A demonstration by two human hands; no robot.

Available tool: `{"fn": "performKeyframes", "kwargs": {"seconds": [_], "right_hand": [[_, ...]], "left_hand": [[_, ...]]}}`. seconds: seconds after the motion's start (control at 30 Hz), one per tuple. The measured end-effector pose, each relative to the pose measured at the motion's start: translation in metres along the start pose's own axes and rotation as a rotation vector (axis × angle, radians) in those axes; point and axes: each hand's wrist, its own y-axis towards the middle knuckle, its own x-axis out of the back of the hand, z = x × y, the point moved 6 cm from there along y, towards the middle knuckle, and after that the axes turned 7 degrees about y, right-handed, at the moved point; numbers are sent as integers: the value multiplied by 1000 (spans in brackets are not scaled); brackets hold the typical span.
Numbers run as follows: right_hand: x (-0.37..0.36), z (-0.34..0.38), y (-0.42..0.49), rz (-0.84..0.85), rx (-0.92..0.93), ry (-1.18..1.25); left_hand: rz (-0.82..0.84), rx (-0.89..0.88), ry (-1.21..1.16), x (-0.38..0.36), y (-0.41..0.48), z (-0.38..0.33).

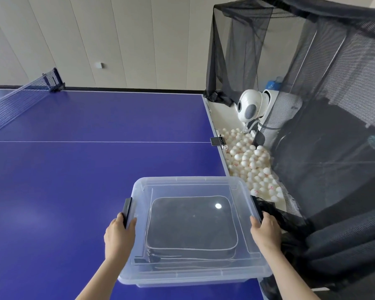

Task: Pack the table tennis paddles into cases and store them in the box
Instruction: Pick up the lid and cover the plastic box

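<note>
A clear plastic box (182, 185) with its transparent lid on sits at the near right corner of the blue table (74, 180). Through the lid I see dark paddle cases (193, 226) with light piping stacked inside. My left hand (120, 234) grips the dark latch (127, 211) on the box's left side. On the opposite side, my right hand (265, 231) grips the box's right edge at the other latch, which is mostly hidden. No loose paddles are in view.
The net (20, 98) crosses the table at the far left. Right of the table hangs a black catch net (323, 126) holding several white balls (249, 163) and a white ball-feeding machine (253, 107). The table's right edge runs just past the box.
</note>
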Motion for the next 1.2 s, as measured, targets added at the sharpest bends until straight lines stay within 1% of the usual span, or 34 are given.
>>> {"fn": "performKeyframes", "kwargs": {"seconds": [0.77,1.1,1.2], "right_hand": [[1,12,-7,-22,97,-99],[0,16,-12,-5,131,-154],[-1,15,-11,30,117,-154]], "left_hand": [[-35,-78,89,2,-8,-13],[11,-61,118,0,-11,-15],[33,-74,129,-1,-14,-17]]}}
